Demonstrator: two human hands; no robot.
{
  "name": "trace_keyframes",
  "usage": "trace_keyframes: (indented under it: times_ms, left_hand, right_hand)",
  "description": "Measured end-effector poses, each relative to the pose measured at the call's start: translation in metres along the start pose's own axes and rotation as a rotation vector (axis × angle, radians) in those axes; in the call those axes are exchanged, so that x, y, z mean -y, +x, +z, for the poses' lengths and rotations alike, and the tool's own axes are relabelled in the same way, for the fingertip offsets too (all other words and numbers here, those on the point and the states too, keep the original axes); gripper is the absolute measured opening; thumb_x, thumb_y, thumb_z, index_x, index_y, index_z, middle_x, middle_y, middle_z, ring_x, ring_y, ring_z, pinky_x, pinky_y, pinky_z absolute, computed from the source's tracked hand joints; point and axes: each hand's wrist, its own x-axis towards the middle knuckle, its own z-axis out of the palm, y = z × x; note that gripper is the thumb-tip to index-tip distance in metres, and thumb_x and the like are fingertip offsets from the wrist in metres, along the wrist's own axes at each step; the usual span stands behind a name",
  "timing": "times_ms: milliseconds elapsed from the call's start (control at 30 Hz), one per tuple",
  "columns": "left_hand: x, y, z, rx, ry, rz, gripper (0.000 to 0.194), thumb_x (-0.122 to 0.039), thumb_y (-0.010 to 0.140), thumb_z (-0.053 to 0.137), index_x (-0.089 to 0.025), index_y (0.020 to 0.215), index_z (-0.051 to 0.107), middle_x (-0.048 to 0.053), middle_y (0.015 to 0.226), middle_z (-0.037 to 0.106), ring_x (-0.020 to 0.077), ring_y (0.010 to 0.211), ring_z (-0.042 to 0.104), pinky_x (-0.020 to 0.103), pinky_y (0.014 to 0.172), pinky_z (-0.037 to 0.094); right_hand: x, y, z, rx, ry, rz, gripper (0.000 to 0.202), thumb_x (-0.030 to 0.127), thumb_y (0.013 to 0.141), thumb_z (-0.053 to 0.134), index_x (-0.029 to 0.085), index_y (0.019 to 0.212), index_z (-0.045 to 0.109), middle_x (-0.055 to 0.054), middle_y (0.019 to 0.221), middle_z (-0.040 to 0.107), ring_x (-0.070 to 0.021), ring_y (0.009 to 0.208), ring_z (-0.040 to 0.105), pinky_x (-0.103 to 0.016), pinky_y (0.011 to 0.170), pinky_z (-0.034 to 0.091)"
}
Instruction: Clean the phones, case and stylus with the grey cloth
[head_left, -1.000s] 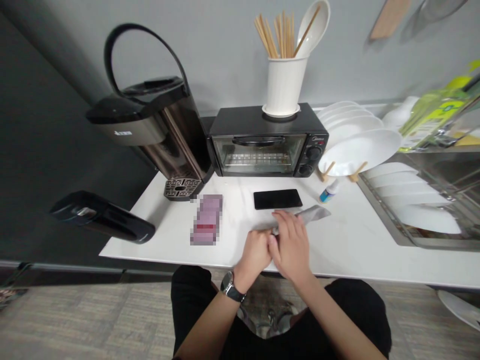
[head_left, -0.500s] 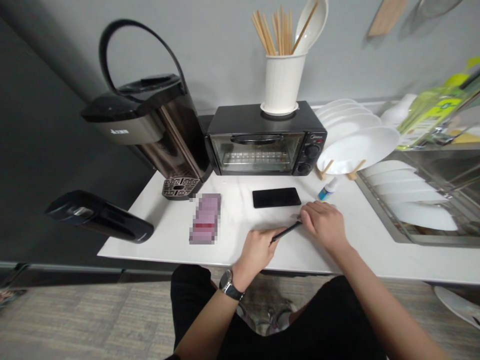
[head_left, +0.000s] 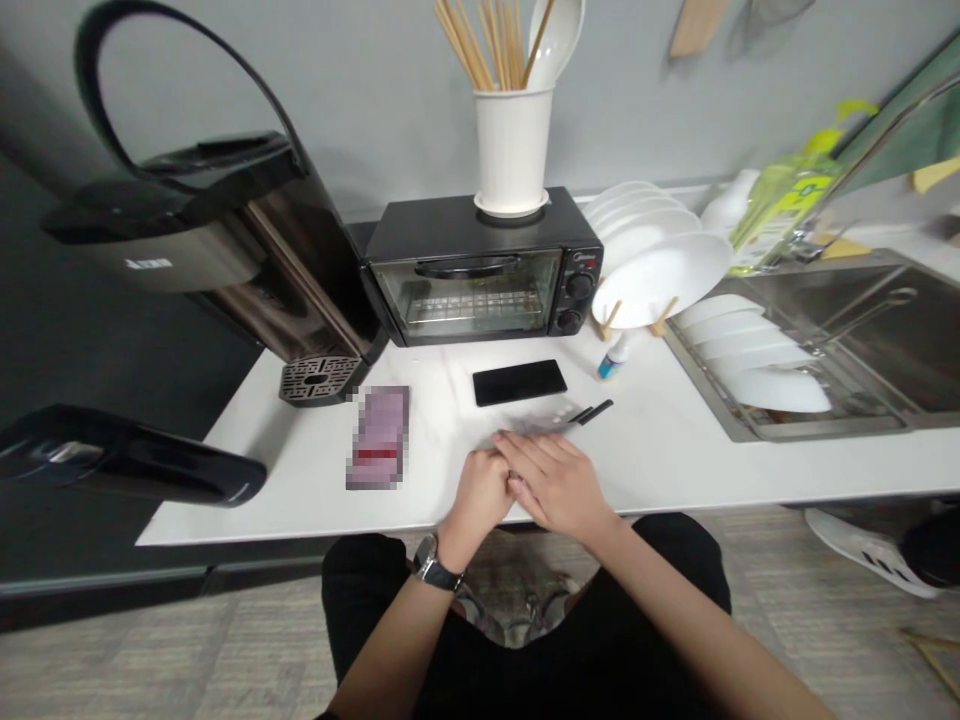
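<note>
At the front edge of the white counter [head_left: 675,460], your hands are meeting over what looks like a pair of glasses [head_left: 598,411], its two dark slim arms sticking out beyond your right fingers. Your left hand [head_left: 480,492] is making a fist, seemingly around the hidden part; your right hand [head_left: 561,482] is lying over it, fingers fairly straight and together, and whether it is gripping anything beneath cannot be told. Some grey cloth [head_left: 546,425] is showing just past your fingertips, mostly covered.

You seem to be working mid-way: neither glasses nor cloth is lying released, and your hands are hiding how much is done. Finishing this handling and setting both down appear to be left. Beyond your hands, a black phone [head_left: 520,383] is lying flat and a small bottle [head_left: 613,358] is standing, both untouched.
</note>
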Motion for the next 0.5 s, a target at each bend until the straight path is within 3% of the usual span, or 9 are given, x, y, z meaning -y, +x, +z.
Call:
trace_keyframes:
  times_ms: [67, 133, 233, 300, 400, 500]
  left_hand:
    - [-0.003, 0.001, -0.003, 0.008, -0.042, 0.019, 0.024, -0.01, 0.094, 0.058, -0.019, 0.101, 0.08, 0.008, 0.099, 0.083, 0.0257, 0.088, 0.079, 0.036, 0.084, 0.063]
    - [-0.007, 0.003, -0.006, 0.008, -0.105, 0.038, 0.033, -0.013, 0.1, 0.056, -0.027, 0.122, 0.076, 0.003, 0.118, 0.081, 0.022, 0.105, 0.078, 0.034, 0.097, 0.061]
    - [-0.011, 0.006, -0.009, 0.003, -0.149, 0.034, 0.035, -0.018, 0.103, 0.056, -0.032, 0.131, 0.073, 0.0, 0.124, 0.079, 0.0205, 0.11, 0.077, 0.032, 0.099, 0.06]
    - [-0.011, 0.007, -0.008, -0.013, -0.124, 0.014, 0.031, -0.02, 0.103, 0.056, -0.029, 0.126, 0.075, 0.002, 0.12, 0.08, 0.0219, 0.105, 0.078, 0.031, 0.094, 0.061]
    - [-0.006, 0.003, -0.003, -0.066, -0.059, -0.011, 0.023, -0.016, 0.099, 0.057, -0.02, 0.101, 0.08, 0.007, 0.093, 0.082, 0.0222, 0.078, 0.077, 0.03, 0.078, 0.061]
    - [0.002, -0.006, 0.001, -0.14, -0.037, -0.037, 0.029, -0.009, 0.097, 0.048, -0.017, 0.089, 0.075, 0.008, 0.078, 0.076, 0.0218, 0.069, 0.071, 0.031, 0.07, 0.059]
  right_hand:
    - [-0.035, -0.005, -0.011, -0.038, -0.085, 0.028, 0.042, 0.034, 0.108, 0.042, 0.011, 0.134, 0.066, -0.013, 0.111, 0.078, -0.0251, 0.093, 0.067, -0.039, 0.083, 0.044]
    - [-0.064, -0.005, -0.019, -0.053, -0.14, 0.081, 0.039, 0.033, 0.108, 0.041, 0.014, 0.108, 0.075, -0.01, 0.09, 0.077, -0.0238, 0.081, 0.064, -0.038, 0.076, 0.04]
    - [-0.076, 0.002, -0.02, -0.061, -0.164, 0.181, 0.042, 0.028, 0.108, 0.039, 0.018, 0.086, 0.074, -0.008, 0.08, 0.074, -0.023, 0.076, 0.062, -0.039, 0.075, 0.038]
    - [-0.06, 0.009, -0.012, -0.115, -0.147, 0.269, 0.039, 0.025, 0.107, 0.039, 0.017, 0.096, 0.075, -0.01, 0.09, 0.077, -0.0251, 0.085, 0.064, -0.041, 0.082, 0.04]
    - [-0.012, 0.019, 0.005, -0.209, -0.05, 0.36, 0.039, 0.025, 0.106, 0.038, 0.014, 0.127, 0.07, -0.013, 0.116, 0.076, -0.0291, 0.106, 0.064, -0.046, 0.097, 0.042]
    - [0.035, 0.023, 0.017, -0.173, 0.083, 0.263, 0.046, 0.028, 0.107, 0.038, 0.014, 0.147, 0.056, -0.012, 0.135, 0.07, -0.0282, 0.123, 0.06, -0.046, 0.11, 0.038]
